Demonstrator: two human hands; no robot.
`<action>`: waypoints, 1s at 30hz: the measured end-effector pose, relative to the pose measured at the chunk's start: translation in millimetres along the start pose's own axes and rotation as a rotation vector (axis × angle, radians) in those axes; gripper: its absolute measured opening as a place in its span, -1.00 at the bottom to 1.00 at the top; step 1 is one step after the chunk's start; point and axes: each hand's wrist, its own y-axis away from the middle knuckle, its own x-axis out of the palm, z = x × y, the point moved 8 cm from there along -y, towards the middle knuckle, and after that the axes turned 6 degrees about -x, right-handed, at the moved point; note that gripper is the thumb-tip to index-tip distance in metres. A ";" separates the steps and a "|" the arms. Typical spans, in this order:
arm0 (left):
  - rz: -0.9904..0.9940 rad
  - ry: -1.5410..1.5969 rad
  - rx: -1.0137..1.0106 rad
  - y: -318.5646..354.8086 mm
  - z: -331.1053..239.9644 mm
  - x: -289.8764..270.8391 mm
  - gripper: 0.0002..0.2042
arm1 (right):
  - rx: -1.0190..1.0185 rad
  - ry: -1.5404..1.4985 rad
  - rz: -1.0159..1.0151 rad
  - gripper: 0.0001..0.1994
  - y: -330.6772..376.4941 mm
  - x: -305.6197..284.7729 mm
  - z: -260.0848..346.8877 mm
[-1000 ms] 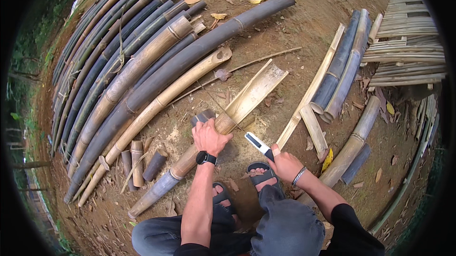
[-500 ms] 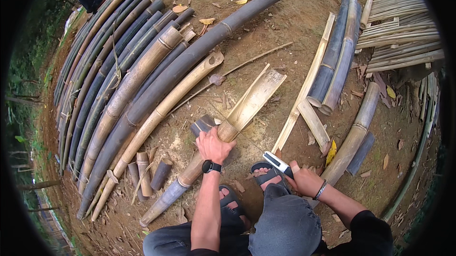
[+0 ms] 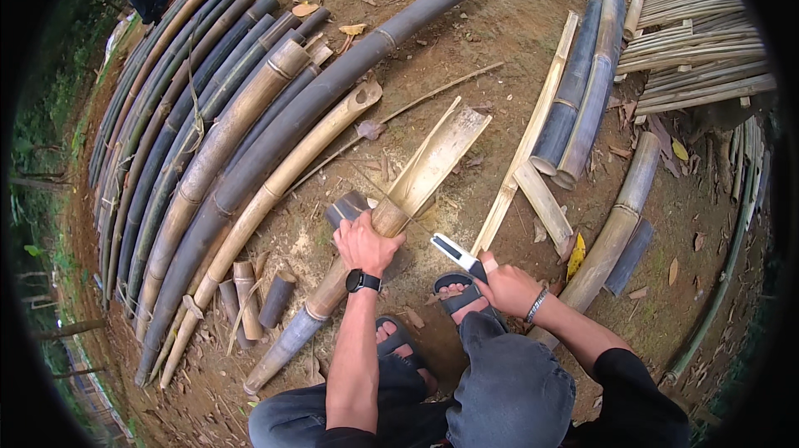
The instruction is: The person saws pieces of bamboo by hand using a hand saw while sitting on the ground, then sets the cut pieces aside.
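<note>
Bamboo [image 3: 329, 290] lies slantwise low in front of the person, its long axis running from the lower left up to the right, away from the body. Of the two hands, the left hand [image 3: 369, 242] is by far the nearer: it is right on the bamboo, palm down and clamped over the round, with the thumb toward the right. The right hand [image 3: 506, 288] is well apart from the bamboo, off to its right and nearer the body, its fingers wrapped tight about the dark grip of a saw [image 3: 454, 250]. From that grip the thin blade [image 3: 419, 224] points up and to the left, so its line lies across the bamboo, roughly square to the long axis, just beyond the left hand's knuckles. That crossing seems the relation that matters most, with little room between hand and blade. Whether the teeth are sunk in or only rest there is too fine to tell. A dark block [image 3: 349, 208] pokes out at the bamboo's left, beside the fingers, and a trough [image 3: 441, 153], pale hollow upward, lies past the blade, nearly in line with the bamboo.
</note>
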 end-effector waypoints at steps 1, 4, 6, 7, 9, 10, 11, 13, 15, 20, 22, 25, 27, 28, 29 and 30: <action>0.026 -0.008 -0.022 3.6 8.4 -0.1 -0.30 | 0.047 -0.032 0.048 -0.62 26.1 3.0 5.9; 0.051 0.012 -0.064 0.8 -4.6 -9.1 -0.27 | 0.054 -0.070 0.025 -0.58 63.7 -3.9 -3.4; 0.049 0.006 -0.066 -3.2 -8.2 -4.6 -0.26 | 0.042 -0.041 0.001 -0.53 36.4 -2.6 -1.6; 0.076 0.001 -0.073 -5.9 -11.6 -4.9 -0.27 | 0.020 -0.045 -0.003 -0.48 10.1 -2.1 -0.7; 0.072 0.008 -0.066 -0.8 -1.3 -5.0 -0.28 | 0.032 -0.031 0.038 -0.50 18.3 6.1 0.0; 0.063 0.007 -0.066 3.2 1.5 -3.9 -0.28 | 0.025 -0.022 0.058 -0.51 20.9 9.1 2.5; 0.046 0.005 -0.061 2.9 3.8 -5.8 -0.29 | 0.078 -0.073 0.075 -0.57 40.4 14.4 -6.1; 0.033 0.015 -0.070 3.8 2.4 -8.7 -0.27 | 0.067 -0.064 0.041 -0.60 58.6 6.9 -7.2; 0.054 0.016 -0.074 2.2 0.2 -6.4 -0.26 | 0.091 -0.035 0.021 -0.62 42.4 0.9 -3.8; 0.107 0.012 -0.093 -2.1 7.7 -9.8 -0.25 | 0.049 -0.004 0.031 -0.61 31.5 18.3 -12.0; 0.111 0.029 -0.103 3.2 5.4 -12.9 -0.26 | 0.104 -0.028 0.087 -0.62 75.5 14.2 -12.1; 0.066 0.034 -0.082 -1.0 5.2 -5.1 -0.27 | 0.055 -0.008 0.006 -0.60 33.5 0.8 -7.6; 0.065 0.043 -0.077 -6.0 2.3 -4.0 -0.27 | 0.010 -0.015 -0.041 -0.60 19.4 4.8 -7.5; 0.086 0.045 -0.083 -6.7 3.1 -3.8 -0.27 | 0.011 -0.026 -0.043 -0.61 22.2 8.4 -8.8; 0.098 0.047 -0.096 -6.7 4.6 -5.7 -0.26 | 0.001 -0.032 -0.044 -0.62 24.9 7.6 -9.6; 0.103 0.038 -0.102 -3.3 7.6 -6.0 -0.26 | 0.017 -0.043 -0.018 -0.62 38.6 8.6 -11.0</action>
